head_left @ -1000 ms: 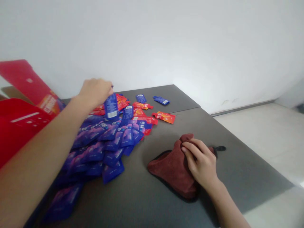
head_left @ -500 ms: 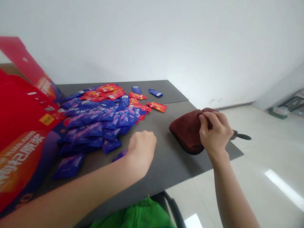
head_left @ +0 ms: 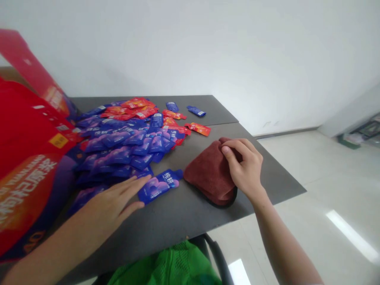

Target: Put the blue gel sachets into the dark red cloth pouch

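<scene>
My right hand (head_left: pixel 245 164) pinches the top of a folded brown cloth (head_left: pixel 209 172) with a dark edge along its bottom, which sits on the grey table. My left hand (head_left: pixel 114 204) has its fingers stretched out, and it holds nothing. Its fingertips lie at the left end of a single blue spouted pouch (head_left: pixel 160 185) with purple artwork, lying flat left of the cloth. Whether they touch that pouch I cannot tell. Behind the left hand spreads a heap of blue pouches (head_left: pixel 118 148), with red pouches (head_left: pixel 139 109) at its back.
A large red printed box (head_left: pixel 26 158) stands at the left, partly cut off. A few loose pouches (head_left: pixel 196 111) lie at the back of the table (head_left: pixel 190 221). Past the table's right edge is pale floor, and a white wall rises behind. Green mesh fabric (head_left: pixel 175 265) shows below.
The brown cloth has moved left and nearer in my right hand. My left hand has drawn back left and its curled fingers have straightened, leaving the single blue pouch in plain sight.
</scene>
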`<state>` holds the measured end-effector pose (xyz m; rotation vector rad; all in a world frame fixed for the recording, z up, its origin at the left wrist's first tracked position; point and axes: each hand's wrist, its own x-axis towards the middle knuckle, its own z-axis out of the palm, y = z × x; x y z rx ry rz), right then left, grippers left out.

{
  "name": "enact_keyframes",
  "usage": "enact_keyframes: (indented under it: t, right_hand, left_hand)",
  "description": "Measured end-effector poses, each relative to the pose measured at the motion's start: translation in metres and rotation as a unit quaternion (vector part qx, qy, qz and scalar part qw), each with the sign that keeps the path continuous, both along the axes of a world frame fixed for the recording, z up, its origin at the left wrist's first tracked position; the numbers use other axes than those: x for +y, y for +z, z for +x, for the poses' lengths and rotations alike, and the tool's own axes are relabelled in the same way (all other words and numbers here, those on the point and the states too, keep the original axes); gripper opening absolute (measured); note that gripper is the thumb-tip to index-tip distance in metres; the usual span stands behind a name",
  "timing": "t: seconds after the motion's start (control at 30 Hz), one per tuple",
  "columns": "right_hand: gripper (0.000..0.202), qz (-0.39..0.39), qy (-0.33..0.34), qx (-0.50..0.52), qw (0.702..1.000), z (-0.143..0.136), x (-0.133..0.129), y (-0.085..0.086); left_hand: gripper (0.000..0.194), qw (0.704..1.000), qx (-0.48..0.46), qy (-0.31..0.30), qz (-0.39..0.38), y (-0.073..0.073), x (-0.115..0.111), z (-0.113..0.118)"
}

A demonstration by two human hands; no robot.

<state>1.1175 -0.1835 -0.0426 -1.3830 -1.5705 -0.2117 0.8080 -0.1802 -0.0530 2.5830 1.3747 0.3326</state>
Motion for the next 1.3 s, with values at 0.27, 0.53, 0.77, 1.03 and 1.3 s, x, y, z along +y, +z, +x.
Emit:
enact_keyframes:
  t: [0.27, 0.53, 0.77, 1.03, 1.3]
  right_hand:
    - [0.019, -0.131, 0.271, -0.063, 0.951, -0.065, 0.01, 0.007]
    - [0.024, -0.221, 0.291, -0.292, 0.884, -0.092, 0.019, -0.062]
    - [0.025, -0.17, 0.302, -0.02, 0.938, -0.057, 0.033, -0.025]
    - [0.036, -0.191, 0.312, -0.25, 0.896, -0.089, 0.007, -0.033]
    - [0.022, -0.207, 0.29, -0.384, 0.852, -0.1, 0.044, -0.065]
  left_hand:
    - [0.034, 0.984, 0.149, -0.102, -0.011, -0.042, -0.014, 0.011]
    - [0.03, 0.989, 0.088, -0.104, 0.059, -0.043, -0.03, 0.012]
    - [0.034, 0.989, 0.045, -0.137, 0.026, -0.047, -0.001, 0.002]
    - [0.034, 0.971, 0.1, -0.178, 0.121, -0.056, -0.031, 0.026]
    - [0.035, 0.947, 0.15, -0.211, 0.191, -0.057, -0.047, 0.034]
